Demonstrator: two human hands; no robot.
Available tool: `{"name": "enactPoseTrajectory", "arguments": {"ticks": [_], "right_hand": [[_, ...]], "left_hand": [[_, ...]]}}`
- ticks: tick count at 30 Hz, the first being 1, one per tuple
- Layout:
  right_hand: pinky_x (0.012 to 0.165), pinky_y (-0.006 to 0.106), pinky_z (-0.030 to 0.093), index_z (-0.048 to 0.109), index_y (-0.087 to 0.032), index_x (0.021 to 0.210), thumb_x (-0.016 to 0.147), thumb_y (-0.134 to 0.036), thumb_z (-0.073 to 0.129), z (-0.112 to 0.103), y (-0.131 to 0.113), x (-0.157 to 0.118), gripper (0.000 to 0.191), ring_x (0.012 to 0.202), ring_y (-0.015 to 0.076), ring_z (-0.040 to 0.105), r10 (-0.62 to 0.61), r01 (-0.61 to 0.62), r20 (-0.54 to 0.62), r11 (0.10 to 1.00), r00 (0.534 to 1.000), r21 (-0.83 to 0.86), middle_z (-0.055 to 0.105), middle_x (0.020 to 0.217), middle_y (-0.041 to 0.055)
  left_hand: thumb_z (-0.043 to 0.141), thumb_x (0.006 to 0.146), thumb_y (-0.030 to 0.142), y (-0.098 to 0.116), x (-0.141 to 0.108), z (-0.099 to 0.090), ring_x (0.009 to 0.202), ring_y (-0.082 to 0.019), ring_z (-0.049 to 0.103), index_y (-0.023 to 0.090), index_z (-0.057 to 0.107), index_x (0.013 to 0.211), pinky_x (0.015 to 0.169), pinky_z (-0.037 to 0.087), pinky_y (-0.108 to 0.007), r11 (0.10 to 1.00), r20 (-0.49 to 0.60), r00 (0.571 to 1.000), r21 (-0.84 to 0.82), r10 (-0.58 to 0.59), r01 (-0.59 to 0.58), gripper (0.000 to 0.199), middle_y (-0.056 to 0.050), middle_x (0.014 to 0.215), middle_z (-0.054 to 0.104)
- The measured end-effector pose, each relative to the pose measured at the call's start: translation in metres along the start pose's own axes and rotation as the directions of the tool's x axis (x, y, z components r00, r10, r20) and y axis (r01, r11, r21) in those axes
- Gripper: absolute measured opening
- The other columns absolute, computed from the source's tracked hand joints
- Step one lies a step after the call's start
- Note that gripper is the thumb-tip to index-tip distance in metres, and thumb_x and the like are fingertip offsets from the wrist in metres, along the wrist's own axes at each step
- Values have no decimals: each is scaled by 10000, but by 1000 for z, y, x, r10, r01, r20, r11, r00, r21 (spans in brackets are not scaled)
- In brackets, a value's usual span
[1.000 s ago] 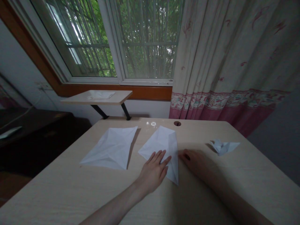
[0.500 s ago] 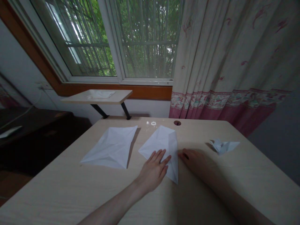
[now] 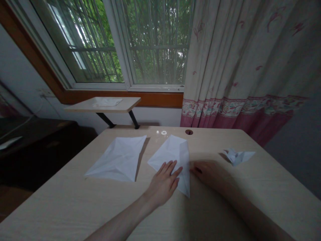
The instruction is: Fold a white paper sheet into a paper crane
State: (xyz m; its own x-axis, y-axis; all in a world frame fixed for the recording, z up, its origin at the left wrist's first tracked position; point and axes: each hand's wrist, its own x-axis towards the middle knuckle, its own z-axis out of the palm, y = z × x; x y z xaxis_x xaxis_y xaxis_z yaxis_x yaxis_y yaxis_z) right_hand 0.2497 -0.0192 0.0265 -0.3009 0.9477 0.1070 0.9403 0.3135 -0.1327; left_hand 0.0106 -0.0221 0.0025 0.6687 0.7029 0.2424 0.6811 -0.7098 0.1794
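A white sheet of paper (image 3: 167,149) with a fold along its right side lies on the table in front of me. My left hand (image 3: 167,177) rests flat on its lower part, fingers spread. Beside the folded right edge is my right hand (image 3: 204,171), fingers curled together with the tips at that edge. Whether those fingertips pinch the paper or only touch it is hidden. To the left lies a second white sheet (image 3: 120,159), opened out and creased. Further right stands a small folded paper figure (image 3: 237,157) with pointed ends.
The pale wooden table (image 3: 75,204) has a round cable hole (image 3: 189,132) near its back edge. A small raised shelf (image 3: 125,104) at the back left bears crumpled white paper (image 3: 107,101). Behind are a barred window (image 3: 155,50) and a floral curtain (image 3: 225,67).
The whole view has shifted very slightly. Both hands and the papers keep practically the same places relative to each other.
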Motion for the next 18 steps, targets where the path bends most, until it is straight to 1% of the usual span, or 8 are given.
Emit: {"name": "enactPoseTrajectory", "arguments": {"ticks": [3, 6, 11, 15, 18], "right_hand": [[615, 266, 341, 676, -213, 739, 919, -354, 504, -9, -2, -3, 285, 703, 173, 648, -66, 65, 33, 998, 997, 10, 718, 767, 28], [604, 267, 325, 664, -214, 727, 912, -342, 510, -14, -6, -5, 273, 680, 175, 631, -96, 94, 56, 995, 994, 35, 711, 746, 28], [582, 254, 306, 662, -210, 696, 884, -316, 559, -14, -9, -6, 239, 634, 156, 603, -90, 85, 76, 994, 993, 70, 700, 699, 18], [567, 245, 295, 665, -214, 694, 867, -295, 575, -14, -9, -7, 212, 617, 140, 592, -107, 99, 86, 990, 990, 97, 695, 689, 2], [556, 245, 290, 669, -214, 682, 865, -304, 572, -16, -9, -8, 226, 603, 137, 591, -111, 101, 87, 989, 990, 107, 693, 672, 1]], "left_hand": [[434, 979, 276, 0, 0, 1, 1356, -266, 388, 271, 413, 1409, 1116, 331, -497, 1000, -12, 1000, 5, 0, 0, 430, -79, 1496, 384], [440, 975, 270, 0, 0, 0, 1354, -264, 392, 271, 420, 1402, 1113, 335, -497, 1000, -18, 1000, 9, 5, -5, 427, -77, 1492, 391], [444, 971, 262, 2, 1, -3, 1340, -266, 413, 267, 437, 1391, 1109, 338, -500, 1000, -13, 1000, 11, 4, -4, 421, -89, 1481, 406], [443, 974, 261, 2, 1, -3, 1350, -267, 397, 263, 422, 1402, 1113, 330, -506, 1000, 11, 1000, 22, 0, 0, 429, -93, 1487, 396], [441, 976, 258, 2, 1, -3, 1356, -270, 388, 261, 414, 1408, 1113, 328, -510, 999, 24, 1000, 33, -4, 3, 433, -97, 1492, 387]]}}
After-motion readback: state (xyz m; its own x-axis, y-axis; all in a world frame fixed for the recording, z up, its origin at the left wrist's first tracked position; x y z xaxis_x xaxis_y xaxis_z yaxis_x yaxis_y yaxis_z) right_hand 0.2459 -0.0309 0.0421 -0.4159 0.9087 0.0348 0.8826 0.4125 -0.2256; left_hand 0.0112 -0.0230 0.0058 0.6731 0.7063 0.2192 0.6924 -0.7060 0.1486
